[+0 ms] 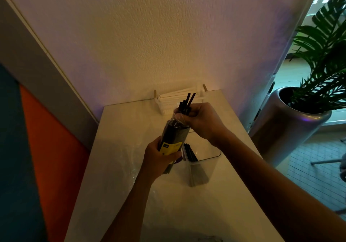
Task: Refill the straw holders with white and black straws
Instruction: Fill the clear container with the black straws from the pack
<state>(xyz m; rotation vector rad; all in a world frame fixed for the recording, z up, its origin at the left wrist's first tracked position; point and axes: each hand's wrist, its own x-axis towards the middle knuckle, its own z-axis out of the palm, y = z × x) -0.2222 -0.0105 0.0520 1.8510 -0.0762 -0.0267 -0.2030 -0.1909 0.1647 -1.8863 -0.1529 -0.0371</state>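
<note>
- Far left: orange and blue panel [46,157], with a grey strip above it running up to the textured wall [149,35].
- Surface [121,166]: pale top, set against the wall. Crumpled clear wrap [129,159] lies on it near the left forearm.
- Left hand [160,157]: fingers curled round the lower end of a pack of black straws [173,135], over its yellow label [170,146]. Pack is held above the surface, tilted, open end up and away from the person.
- Back of the surface, at the wall: white rack [164,108] with wooden pegs, holding white straws [177,93] that lie flat.
- Right hand [201,119]: fingers closed on a few black straws [189,99] at the pack's open end. Their tips stick up out of the clear wrapping, in front of the white rack.
- Below and just right of the pack: clear holder [206,159] standing on the surface, with some black straws inside, leaning toward its left side. Neither hand touches it.
- Far right, off the surface: metal planter [286,129] on the floor, with a green palm-like plant [322,44]. Tiled floor [309,159] beside it.
</note>
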